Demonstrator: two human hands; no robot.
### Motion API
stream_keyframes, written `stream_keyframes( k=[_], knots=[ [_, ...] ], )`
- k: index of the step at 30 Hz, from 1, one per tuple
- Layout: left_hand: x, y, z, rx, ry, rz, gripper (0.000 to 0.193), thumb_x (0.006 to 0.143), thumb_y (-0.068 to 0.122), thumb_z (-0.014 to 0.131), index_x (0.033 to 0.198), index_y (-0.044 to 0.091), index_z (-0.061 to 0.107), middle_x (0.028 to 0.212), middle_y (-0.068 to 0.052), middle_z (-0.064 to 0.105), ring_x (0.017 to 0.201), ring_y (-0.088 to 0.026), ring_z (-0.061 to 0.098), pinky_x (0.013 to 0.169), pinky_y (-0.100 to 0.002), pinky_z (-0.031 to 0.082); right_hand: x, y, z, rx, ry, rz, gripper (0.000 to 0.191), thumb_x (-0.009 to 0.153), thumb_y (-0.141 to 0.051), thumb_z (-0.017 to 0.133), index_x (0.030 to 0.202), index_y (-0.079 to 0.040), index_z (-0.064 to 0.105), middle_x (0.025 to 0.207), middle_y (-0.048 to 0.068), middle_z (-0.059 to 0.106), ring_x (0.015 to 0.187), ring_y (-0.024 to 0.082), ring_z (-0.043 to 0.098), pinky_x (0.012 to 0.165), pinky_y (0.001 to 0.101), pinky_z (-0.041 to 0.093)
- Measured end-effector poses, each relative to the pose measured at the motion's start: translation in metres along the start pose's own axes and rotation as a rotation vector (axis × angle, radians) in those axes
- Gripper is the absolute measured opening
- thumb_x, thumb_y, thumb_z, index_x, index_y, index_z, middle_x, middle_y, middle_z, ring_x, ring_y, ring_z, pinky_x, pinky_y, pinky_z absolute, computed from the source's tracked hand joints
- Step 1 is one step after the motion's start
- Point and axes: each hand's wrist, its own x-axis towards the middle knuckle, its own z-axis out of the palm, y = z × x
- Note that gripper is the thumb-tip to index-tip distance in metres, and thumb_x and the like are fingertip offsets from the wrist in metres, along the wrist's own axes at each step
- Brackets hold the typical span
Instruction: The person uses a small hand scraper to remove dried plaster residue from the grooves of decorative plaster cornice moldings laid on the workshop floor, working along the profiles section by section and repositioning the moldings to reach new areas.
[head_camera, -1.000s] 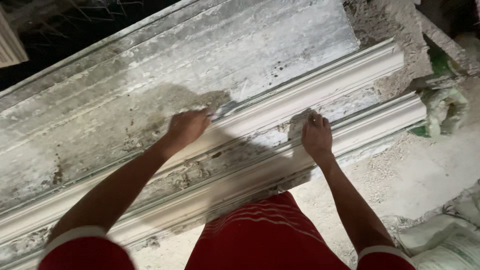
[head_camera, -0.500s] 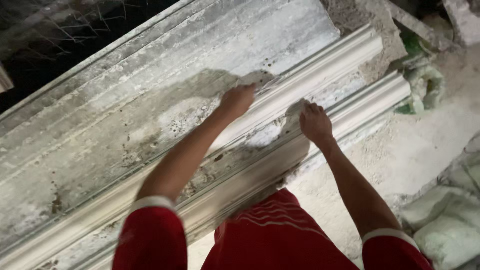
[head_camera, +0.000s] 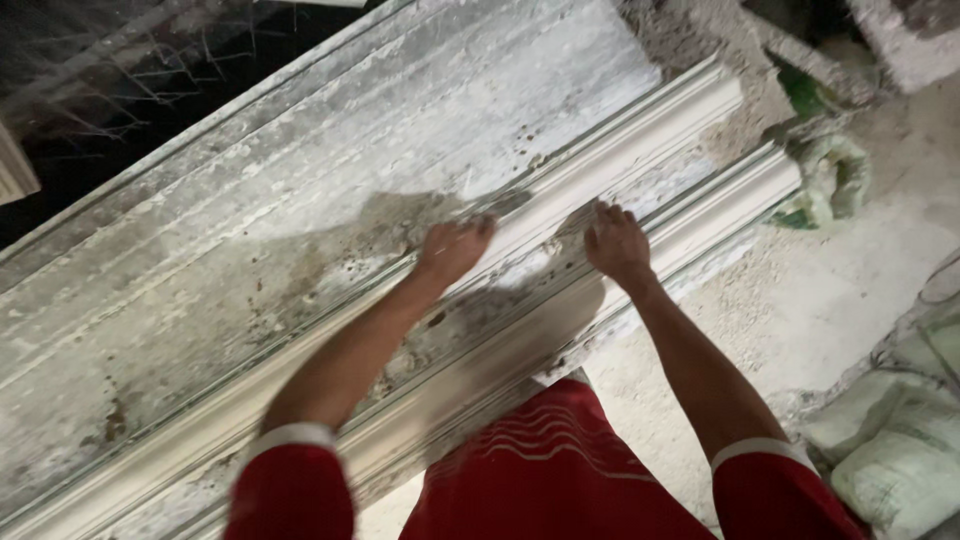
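A long white plaster moulding (head_camera: 640, 150) with raised ridges lies diagonally across a grey, plaster-stained work slab (head_camera: 300, 200). My left hand (head_camera: 452, 250) rests flat on the upper ridge of the moulding, fingers pointing right. My right hand (head_camera: 617, 243) presses on the wet plaster in the channel between the two ridges, fingers curled down. Neither hand holds a tool. Both arms wear red sleeves with white cuffs.
The lower ridge (head_camera: 730, 200) of the moulding ends near a green-white crumpled sack (head_camera: 830, 180). Pale filled sacks (head_camera: 900, 450) lie at the lower right on the dusty floor (head_camera: 800, 300). Wire mesh (head_camera: 110, 60) sits in the dark upper left.
My left hand has slid rightward along the upper ridge, closer to my right hand. The right hand stays at nearly the same spot on the moulding. The view has shifted slightly.
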Motion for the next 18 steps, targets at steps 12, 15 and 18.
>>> stream_keyframes(
  k=[12,15,18],
  knots=[
    [0.020,0.011,-0.014,0.606,0.133,0.220,0.029,0.101,0.019,0.054,0.126,0.008,0.061,0.114,-0.011,0.076,0.064,-0.020,0.073,0.048,-0.037,0.060,0.000,0.066,0.012,0.044,-0.214,-0.236,0.061,0.098,-0.029,0.055,0.144,0.011,0.049,0.134,0.028,0.060,0.123,0.042,0.056,0.109,0.0470,0.045],
    [0.078,0.039,0.004,0.513,0.256,0.215,0.033,0.101,0.020,0.050,0.130,0.008,0.060,0.106,-0.010,0.075,0.068,-0.018,0.072,0.050,-0.034,0.059,-0.001,0.075,0.013,0.057,-0.184,-0.309,0.055,0.096,-0.027,0.055,0.141,0.006,0.053,0.135,0.024,0.061,0.128,0.041,0.055,0.111,0.0461,0.045],
    [0.121,0.066,0.005,0.393,0.381,0.229,0.038,0.101,0.020,0.046,0.135,0.008,0.059,0.099,-0.009,0.075,0.072,-0.016,0.071,0.053,-0.031,0.058,0.003,0.096,0.007,0.116,-0.114,-0.274,0.054,0.095,-0.026,0.056,0.139,0.006,0.054,0.135,0.027,0.060,0.130,0.042,0.053,0.113,0.0465,0.043]
  ],
)
